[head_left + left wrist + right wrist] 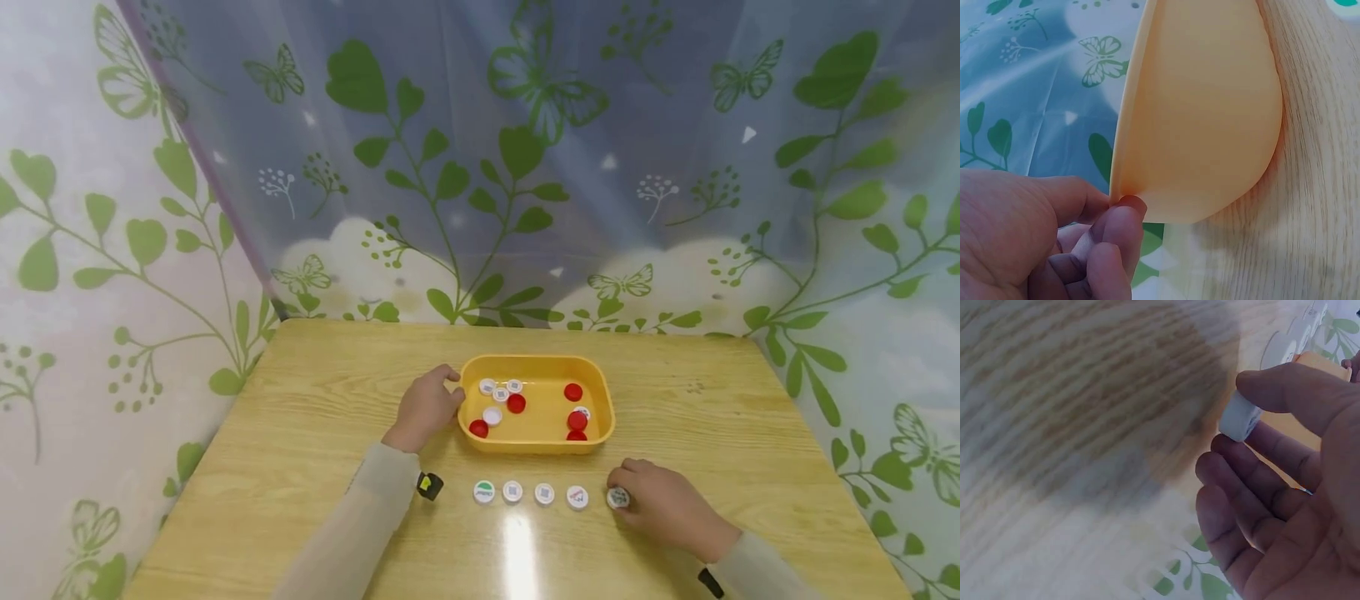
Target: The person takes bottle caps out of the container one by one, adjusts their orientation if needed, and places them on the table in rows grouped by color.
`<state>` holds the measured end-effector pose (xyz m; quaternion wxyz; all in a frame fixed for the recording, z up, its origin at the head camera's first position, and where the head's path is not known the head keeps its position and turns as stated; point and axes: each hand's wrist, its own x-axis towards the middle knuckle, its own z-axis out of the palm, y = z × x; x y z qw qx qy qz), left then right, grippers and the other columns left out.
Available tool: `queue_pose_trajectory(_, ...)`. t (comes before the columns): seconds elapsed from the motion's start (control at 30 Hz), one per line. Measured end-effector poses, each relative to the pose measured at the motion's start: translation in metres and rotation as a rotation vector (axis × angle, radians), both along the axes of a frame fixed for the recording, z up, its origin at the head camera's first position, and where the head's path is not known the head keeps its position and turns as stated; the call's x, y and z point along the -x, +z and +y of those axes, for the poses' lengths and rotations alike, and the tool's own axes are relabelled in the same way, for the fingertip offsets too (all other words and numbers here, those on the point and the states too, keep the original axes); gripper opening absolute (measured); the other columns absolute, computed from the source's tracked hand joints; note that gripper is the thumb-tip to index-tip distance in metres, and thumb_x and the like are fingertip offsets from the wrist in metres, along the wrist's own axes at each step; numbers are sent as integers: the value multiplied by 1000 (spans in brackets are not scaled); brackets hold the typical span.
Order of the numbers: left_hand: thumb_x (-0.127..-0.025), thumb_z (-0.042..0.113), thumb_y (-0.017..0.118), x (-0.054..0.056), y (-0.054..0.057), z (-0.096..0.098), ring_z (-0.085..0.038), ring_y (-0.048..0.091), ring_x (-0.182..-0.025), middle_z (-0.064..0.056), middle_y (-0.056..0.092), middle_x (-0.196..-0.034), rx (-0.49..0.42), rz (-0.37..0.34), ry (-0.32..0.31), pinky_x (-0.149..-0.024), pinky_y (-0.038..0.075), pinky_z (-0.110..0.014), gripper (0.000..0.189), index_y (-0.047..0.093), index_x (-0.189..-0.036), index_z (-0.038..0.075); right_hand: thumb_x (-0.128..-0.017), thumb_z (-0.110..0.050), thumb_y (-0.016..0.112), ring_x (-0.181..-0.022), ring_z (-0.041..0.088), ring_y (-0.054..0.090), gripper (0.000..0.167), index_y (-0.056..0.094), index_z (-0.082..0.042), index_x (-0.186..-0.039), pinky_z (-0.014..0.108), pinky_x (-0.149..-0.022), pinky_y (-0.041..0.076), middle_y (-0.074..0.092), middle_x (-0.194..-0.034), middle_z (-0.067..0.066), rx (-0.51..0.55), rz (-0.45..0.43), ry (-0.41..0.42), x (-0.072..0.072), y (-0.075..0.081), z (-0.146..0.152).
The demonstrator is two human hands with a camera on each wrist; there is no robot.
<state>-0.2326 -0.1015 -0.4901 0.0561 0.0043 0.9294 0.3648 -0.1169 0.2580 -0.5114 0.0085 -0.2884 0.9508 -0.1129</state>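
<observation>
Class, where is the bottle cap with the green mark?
In the head view, the green-marked bottle cap lies at the cap row's left end, on the near side of the yellow tray, between the left wrist's black device and a white bottle cap.

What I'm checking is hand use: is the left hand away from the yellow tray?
No, the left hand pinches the yellow tray by its rim.
</observation>
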Motion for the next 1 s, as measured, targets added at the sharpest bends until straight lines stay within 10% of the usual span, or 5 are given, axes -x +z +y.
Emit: queue_pose_trajectory(1.0,-101,20,64,1,1,-2,-14,62,-61,-1,66,-75,2,16,-19,-62,48,-29,30,63,-128,7,-78,-14,87,-73,9,54,19,70,-17,-86,31,-59,48,56,-84,-9,-108,-59,-136,-3,6,-24)
